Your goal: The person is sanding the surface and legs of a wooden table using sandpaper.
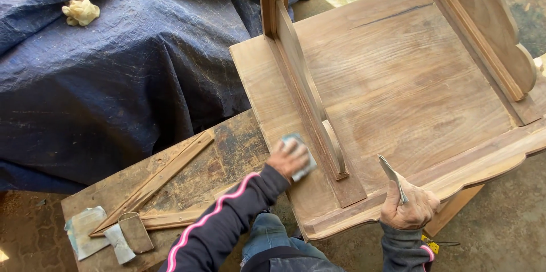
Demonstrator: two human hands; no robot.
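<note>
— What's under that left hand (288, 159)?

— A folded piece of sandpaper (300, 155), bluish-grey. The hand lies flat on top with the fingers pressed together, pushing the sheet onto the overturned wooden table (398, 78), right beside the upright leg panel (304, 87) and near the panel's lower end.

— And the right hand (409, 206)?

— It is curled shut around a thin metal blade (392, 176), some sort of scraper, whose tip points up and away from the person. That hand rests at the scalloped edge of the table, on the far side of the leg panel from the sandpaper.

— Is the table upside down, then?

— Yes, its underside faces up, pale and bare. A second leg panel (483, 27) stands at the opposite side from the first.

— What is it resting on?

— A worn desk (222, 164), stained dark, sticking out from beneath the table on the side of the left hand. Past the leg panel along it lie a few long wooden strips (156, 181), then a small brown block (136, 232) and some used sandpaper sheets (85, 229) at the desk's end.

— Anything behind that?

— A blue tarpaulin (114, 67) draped over something bulky, beyond the desk, with a crumpled pale glove (81, 11) lying on top.
</note>
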